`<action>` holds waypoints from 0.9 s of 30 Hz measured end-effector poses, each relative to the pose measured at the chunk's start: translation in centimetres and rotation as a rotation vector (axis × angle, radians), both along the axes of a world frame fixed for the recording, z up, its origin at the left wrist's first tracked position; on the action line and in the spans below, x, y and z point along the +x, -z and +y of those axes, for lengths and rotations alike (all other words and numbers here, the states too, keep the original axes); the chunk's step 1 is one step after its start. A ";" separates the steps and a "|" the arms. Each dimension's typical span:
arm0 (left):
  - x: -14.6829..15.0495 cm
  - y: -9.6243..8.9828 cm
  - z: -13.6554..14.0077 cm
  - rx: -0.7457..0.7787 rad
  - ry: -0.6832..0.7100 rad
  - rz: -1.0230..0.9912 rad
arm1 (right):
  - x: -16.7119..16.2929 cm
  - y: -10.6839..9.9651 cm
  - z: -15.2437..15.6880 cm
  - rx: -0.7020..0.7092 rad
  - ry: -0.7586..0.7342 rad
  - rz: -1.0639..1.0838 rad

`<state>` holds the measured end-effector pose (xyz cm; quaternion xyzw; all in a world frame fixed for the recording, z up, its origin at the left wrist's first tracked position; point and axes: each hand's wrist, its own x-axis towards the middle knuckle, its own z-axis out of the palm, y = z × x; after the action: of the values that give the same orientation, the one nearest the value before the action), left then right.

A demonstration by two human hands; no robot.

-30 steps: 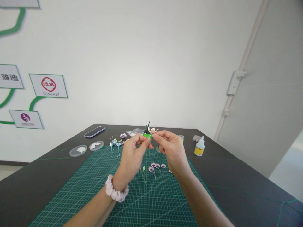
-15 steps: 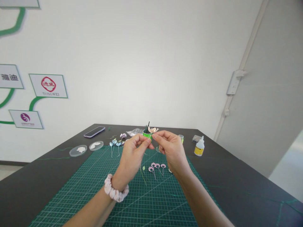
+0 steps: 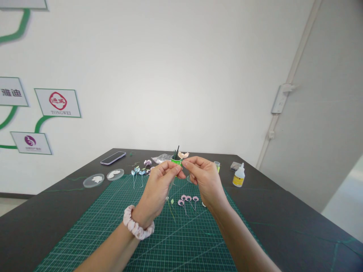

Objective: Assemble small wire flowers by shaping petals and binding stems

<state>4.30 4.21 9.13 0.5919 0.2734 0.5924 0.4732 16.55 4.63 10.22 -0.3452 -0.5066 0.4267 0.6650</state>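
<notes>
My left hand (image 3: 163, 180) is closed in a pinch below a cream-peach artificial flower (image 3: 183, 155), whose stem appears to run down into its fingers. A thin, pale strand shows beneath that hand. Close beside it, my right hand (image 3: 202, 175) pinches thumb against forefinger just under the petals; what lies between those fingertips is too small to make out. Several pink-purple flower pieces (image 3: 188, 198) on wire stems lie on the green cutting mat (image 3: 181, 241) below the hands. A small green leaf (image 3: 172, 202) on the mat sits near a thin stem.
Behind the hands stands a green cup (image 3: 176, 160) holding dark tools. Blue flowers (image 3: 137, 172), clear dishes (image 3: 90, 182) with white pieces and a phone (image 3: 113, 158) are at left. A glue bottle (image 3: 239, 175) stands at right. A plastic bag (image 3: 161, 158) lies behind.
The flower has turned slightly above my fingertips and shows a different side. My left hand has shifted a little; my right hand stays nearly in place.
</notes>
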 end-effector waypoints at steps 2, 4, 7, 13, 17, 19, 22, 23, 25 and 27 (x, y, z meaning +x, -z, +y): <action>0.0 -0.1 0.0 -0.010 0.020 -0.008 | 0.0 0.0 0.0 0.001 -0.001 0.002; 0.1 -0.1 0.1 -0.020 0.033 -0.017 | 0.0 0.0 0.1 0.002 -0.001 0.003; 0.1 0.0 0.2 -0.038 0.046 -0.028 | 0.0 0.0 0.1 0.000 0.003 0.011; 0.1 0.0 0.2 -0.070 0.075 -0.062 | 0.0 -0.1 0.0 0.000 0.006 0.011; 0.2 -0.3 -0.1 -0.107 0.107 -0.093 | 0.0 0.0 0.0 0.005 0.010 0.007; 0.2 -0.4 -0.2 -0.126 0.121 -0.106 | 0.1 0.0 0.0 0.008 0.010 0.005; 0.3 -0.5 -0.2 -0.129 0.134 -0.112 | 0.1 0.0 0.1 0.006 0.007 0.001; 0.3 -0.4 -0.2 -0.127 0.140 -0.115 | 0.1 0.1 0.1 0.007 0.006 0.000; 0.3 -0.4 -0.1 -0.127 0.154 -0.125 | 0.1 0.1 0.1 0.007 0.003 0.000; 0.3 -0.3 0.0 -0.130 0.162 -0.133 | 0.1 0.1 0.1 0.006 0.002 0.000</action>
<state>4.65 4.20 9.45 0.5396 0.2303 0.5712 0.5740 16.64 4.71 10.15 -0.3440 -0.5073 0.4245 0.6665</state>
